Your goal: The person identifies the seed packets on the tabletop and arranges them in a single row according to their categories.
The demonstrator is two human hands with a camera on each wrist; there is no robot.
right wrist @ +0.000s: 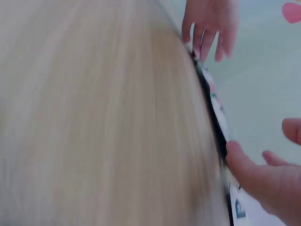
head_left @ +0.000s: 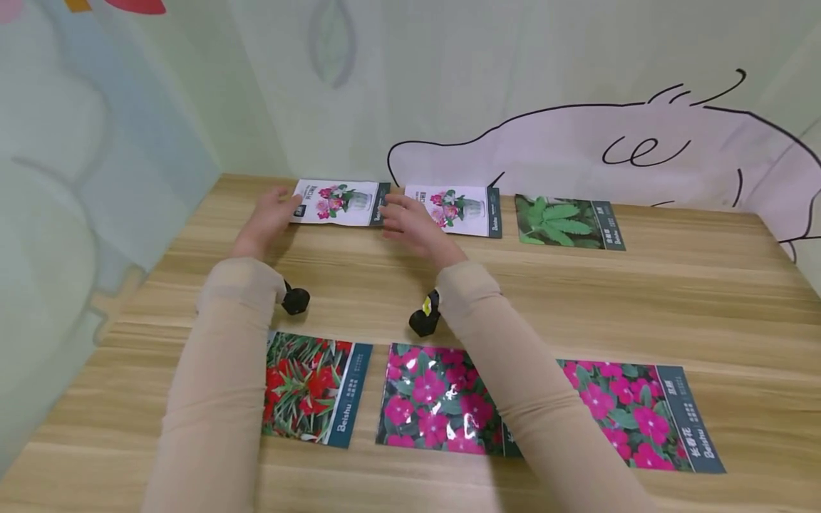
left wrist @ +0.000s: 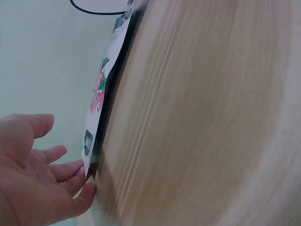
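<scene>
Left hand (head_left: 265,221) is open, fingers loosely spread and thumb standing clear, with fingertips touching the left end of a white packet (head_left: 340,203) printed with flowers in a glass. Right hand (head_left: 413,226) is likewise open, its fingers extended to the other end of that packet; a fingertip meets the edge in the right wrist view. Neither hand grips it. Whether the packet is raised off the table (head_left: 359,274) cannot be told.

It occupies the left end of the back row, near the wall (head_left: 449,78). Just beside it lies a second white packet (head_left: 471,206) of matching print, partly covered by the right hand. To the right of that is a green leaf packet (head_left: 558,222).

Nearer the person, a red flower packet (head_left: 308,388) lies left, partly behind the left sleeve (head_left: 221,370). Beside it are a pink flower packet (head_left: 436,406) and another pink packet (head_left: 635,413), both partly covered by the right sleeve (head_left: 545,392).
</scene>
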